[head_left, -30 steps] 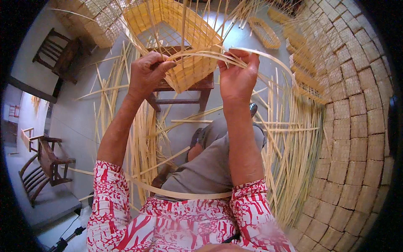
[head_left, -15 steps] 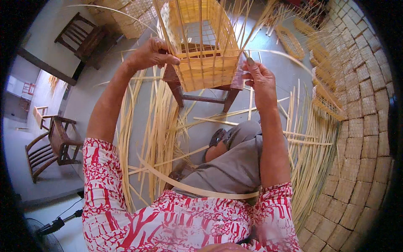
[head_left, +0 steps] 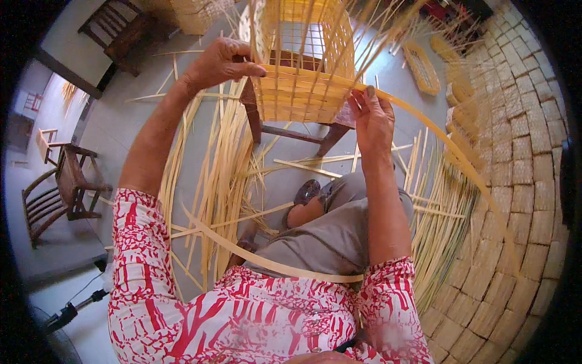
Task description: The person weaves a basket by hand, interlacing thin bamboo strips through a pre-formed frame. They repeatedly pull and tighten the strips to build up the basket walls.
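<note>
Indoor light moderate, glare on floor [head_left: 391, 70] upper right of centre, edges bowed, corners black, hazy smear lower right.

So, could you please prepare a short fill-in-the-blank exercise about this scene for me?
1. Beyond the right hand, a long strip curves toward the picture's ____ side.
2. The left hand is at the basket's ____ side.
3. The shirt is white with a ____ pattern.

Missing words: right; left; red.
</note>
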`<state>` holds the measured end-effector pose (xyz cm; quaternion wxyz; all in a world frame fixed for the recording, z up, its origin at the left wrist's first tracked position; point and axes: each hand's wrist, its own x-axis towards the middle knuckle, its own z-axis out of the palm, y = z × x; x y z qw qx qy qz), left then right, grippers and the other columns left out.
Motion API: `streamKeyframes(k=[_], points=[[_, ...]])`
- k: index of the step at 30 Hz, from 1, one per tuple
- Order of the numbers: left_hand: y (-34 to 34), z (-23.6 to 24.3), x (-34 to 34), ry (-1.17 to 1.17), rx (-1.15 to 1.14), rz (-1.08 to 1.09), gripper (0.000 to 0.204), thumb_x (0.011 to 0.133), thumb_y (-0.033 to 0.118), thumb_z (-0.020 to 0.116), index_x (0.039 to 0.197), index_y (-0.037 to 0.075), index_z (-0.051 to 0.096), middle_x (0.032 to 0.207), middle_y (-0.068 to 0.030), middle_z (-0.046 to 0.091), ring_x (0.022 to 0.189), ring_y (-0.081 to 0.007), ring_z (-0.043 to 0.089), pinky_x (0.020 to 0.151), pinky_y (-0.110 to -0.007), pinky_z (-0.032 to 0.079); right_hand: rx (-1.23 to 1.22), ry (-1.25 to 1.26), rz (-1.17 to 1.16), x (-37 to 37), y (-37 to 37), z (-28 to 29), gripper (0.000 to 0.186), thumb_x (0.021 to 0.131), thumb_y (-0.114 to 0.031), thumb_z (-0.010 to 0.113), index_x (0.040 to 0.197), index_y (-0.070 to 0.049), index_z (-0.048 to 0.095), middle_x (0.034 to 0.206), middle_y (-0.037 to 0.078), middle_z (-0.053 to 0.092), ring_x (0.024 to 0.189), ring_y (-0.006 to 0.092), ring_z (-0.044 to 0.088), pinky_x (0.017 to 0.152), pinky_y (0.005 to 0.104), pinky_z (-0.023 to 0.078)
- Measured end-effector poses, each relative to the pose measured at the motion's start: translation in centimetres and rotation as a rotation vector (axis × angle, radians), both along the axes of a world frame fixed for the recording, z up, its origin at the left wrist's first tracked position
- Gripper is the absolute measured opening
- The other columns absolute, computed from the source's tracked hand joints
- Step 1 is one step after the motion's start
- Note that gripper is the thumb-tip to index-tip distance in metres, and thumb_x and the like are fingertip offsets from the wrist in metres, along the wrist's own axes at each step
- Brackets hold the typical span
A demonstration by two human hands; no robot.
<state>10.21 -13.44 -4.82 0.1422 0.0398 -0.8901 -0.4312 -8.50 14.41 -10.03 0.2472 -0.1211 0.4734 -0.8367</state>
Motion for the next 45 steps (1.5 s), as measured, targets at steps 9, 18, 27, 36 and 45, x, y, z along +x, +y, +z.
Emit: streamKeyframes(k=[9,18,27,36,45], points=[[8.6,-6.2,0.7,0.492,0.186,0.65,0.084,0.078,0.021,0.084,0.146,0.009,0.036,0.139,-0.0126,0.049,0.127,-0.0223,0.049,0.103,-0.042,0.043,-0.046,0.038,0.037,0.5,0.7,-0.2,0.012,0.098,-0.014,0.06,0.106,-0.007,0.063,0.1,0.008,0.07,0.099,0.0211,0.067,0.088,0.0366,0.056],[8.5,-5.9,-5.6,0.791,0.653,0.674,0.035,0.101,0.029,0.055,0.122,0.001,0.051,0.1,-0.0029,0.059,0.09,-0.0089,0.052,0.079,-0.026,0.044,0.016,0.095,-0.009,4.0,-0.1,2.1,0.012,0.096,-0.018,0.065,0.102,-0.007,0.066,0.097,0.007,0.071,0.096,0.0182,0.068,0.088,0.0362,0.056],[6.5,-10.2,-8.8,0.669,0.387,0.871,0.052,0.1,0.029,0.054,0.14,-0.003,0.043,0.132,-0.0166,0.056,0.124,-0.0209,0.051,0.106,-0.036,0.039,0.047,0.066,-0.127,4.9,0.1,2.8,0.015,0.093,-0.017,0.069,0.097,-0.003,0.065,0.092,0.009,0.07,0.084,0.0148,0.069,0.075,0.0292,0.059],[9.6,-4.8,-3.3,0.761,-0.152,0.746,0.04,0.09,0.024,0.069,0.126,0.01,0.057,0.094,-0.0056,0.065,0.083,-0.0158,0.062,0.077,-0.032,0.05,-0.025,0.06,-0.117,4.9,-0.1,2.7,0.013,0.095,-0.018,0.067,0.097,-0.005,0.065,0.096,0.008,0.07,0.091,0.0162,0.068,0.078,0.0297,0.057],[10.5,-1.9,-5.5,0.368,-0.371,0.389,0.019,0.088,0.023,0.073,0.101,0.01,0.067,0.064,-0.0122,0.061,0.052,-0.0234,0.058,0.051,-0.034,0.045,-0.136,0.073,-0.117,4.4,-0.1,2.2,0.011,0.093,-0.012,0.068,0.101,-0.005,0.066,0.096,0.005,0.068,0.089,0.0142,0.065,0.079,0.0275,0.055]])
